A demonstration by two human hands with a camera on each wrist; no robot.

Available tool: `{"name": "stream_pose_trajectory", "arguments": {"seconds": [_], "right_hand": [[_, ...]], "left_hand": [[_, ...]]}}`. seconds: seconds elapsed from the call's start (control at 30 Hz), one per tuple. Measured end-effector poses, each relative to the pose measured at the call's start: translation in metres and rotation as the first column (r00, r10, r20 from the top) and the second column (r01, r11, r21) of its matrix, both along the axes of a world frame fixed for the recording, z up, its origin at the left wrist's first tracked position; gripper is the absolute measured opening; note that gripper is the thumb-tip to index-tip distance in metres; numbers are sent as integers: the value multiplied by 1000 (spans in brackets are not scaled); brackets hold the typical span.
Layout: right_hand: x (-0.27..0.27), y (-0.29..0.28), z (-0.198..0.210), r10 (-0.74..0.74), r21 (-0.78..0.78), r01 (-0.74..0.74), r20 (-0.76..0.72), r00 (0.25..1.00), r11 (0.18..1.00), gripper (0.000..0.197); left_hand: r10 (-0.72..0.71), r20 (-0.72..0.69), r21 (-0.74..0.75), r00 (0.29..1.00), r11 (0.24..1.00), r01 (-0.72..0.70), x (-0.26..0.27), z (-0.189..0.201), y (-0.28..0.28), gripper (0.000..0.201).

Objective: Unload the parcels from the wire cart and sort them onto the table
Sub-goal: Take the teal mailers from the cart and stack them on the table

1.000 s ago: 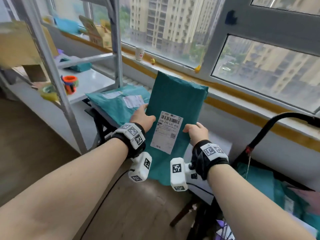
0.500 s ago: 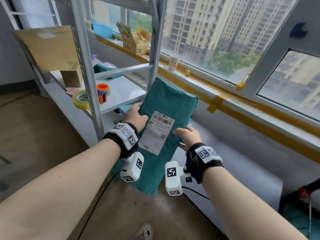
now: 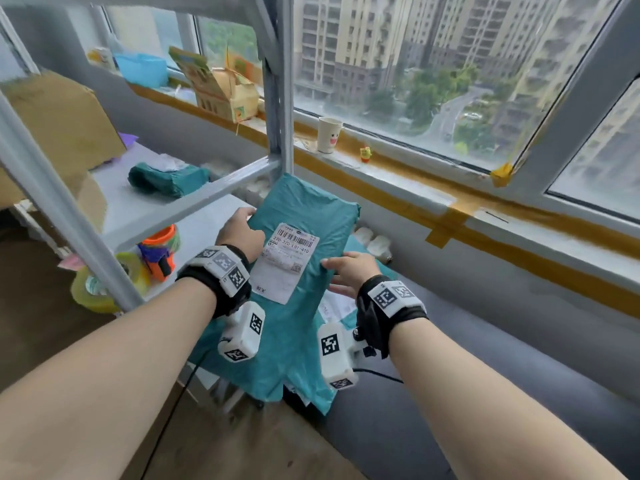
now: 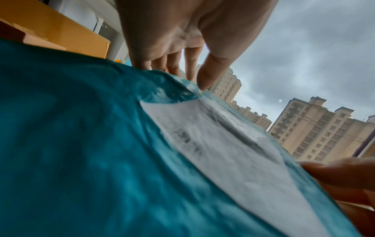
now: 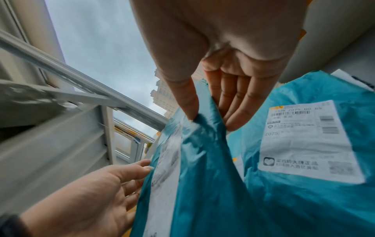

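Note:
A flat teal parcel [image 3: 311, 209] with a white shipping label hangs tilted, its far end toward the window, held by both hands. My left hand [image 3: 239, 233] grips its left edge, thumb on the front face and fingers behind, as the left wrist view [image 4: 182, 48] shows. At the right edge my right hand [image 3: 349, 271] pinches it, thumb on top and fingers underneath [image 5: 213, 80]. A second teal parcel [image 5: 308, 141] with its own label lies just below and to the right. The wire cart is out of view.
A grey metal rack post [image 3: 277, 98] stands close on the left. Its shelf [image 3: 114, 209] carries another teal parcel [image 3: 166, 178], a cardboard box [image 3: 59, 123], tape rolls [image 3: 93, 285] and an orange dispenser [image 3: 159, 251]. The window sill [image 3: 485, 209] behind holds a paper cup [image 3: 329, 135].
The view has swung left, away from the black cart handle. Both hands have carried the teal parcel lower and closer to the rack, over the parcel lying below.

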State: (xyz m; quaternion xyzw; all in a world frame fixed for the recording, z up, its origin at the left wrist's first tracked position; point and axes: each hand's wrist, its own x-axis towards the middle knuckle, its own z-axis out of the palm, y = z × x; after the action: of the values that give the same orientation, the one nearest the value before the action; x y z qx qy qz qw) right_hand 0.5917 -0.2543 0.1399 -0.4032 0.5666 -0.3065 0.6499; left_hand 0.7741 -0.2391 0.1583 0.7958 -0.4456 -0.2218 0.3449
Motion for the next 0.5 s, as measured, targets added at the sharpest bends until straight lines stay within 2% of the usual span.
{"name": "stream_pose_trajectory", "arguments": {"seconds": [0.17, 0.4, 0.5], "right_hand": [[11, -32, -11, -39, 49, 42, -69, 997, 998, 23], [34, -57, -25, -121, 150, 150, -186, 975, 977, 12], [45, -59, -31, -144, 172, 189, -244, 959, 967, 39]], "left_hand": [[-64, -45, 60, 997, 996, 67, 20, -26, -53, 53], [-199, -103, 151, 975, 965, 213, 40, -60, -105, 52], [-239, -137, 197, 961, 944, 263, 50, -75, -118, 54]]}}
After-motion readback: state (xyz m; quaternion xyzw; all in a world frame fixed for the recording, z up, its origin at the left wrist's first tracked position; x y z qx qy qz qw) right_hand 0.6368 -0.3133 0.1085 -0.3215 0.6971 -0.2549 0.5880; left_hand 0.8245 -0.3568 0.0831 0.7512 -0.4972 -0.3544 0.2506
